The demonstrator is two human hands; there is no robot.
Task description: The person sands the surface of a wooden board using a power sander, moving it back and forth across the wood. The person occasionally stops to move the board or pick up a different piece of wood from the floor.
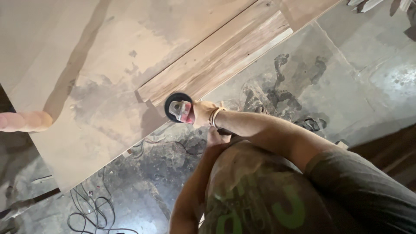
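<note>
Gripping the angle grinder [180,109] with our right hand [203,113], fingers wrapped about its body, we hold its disc at the end of the wooden plank [216,58] on the worktop [65,65]. Our left hand [216,136] sits behind; its fingers' state we cannot tell.

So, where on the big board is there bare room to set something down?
Free: the dusty board left of the wooden plank. Crowded: the plank's near end, where the right hand holds the grinder, and the floor with cables.
</note>
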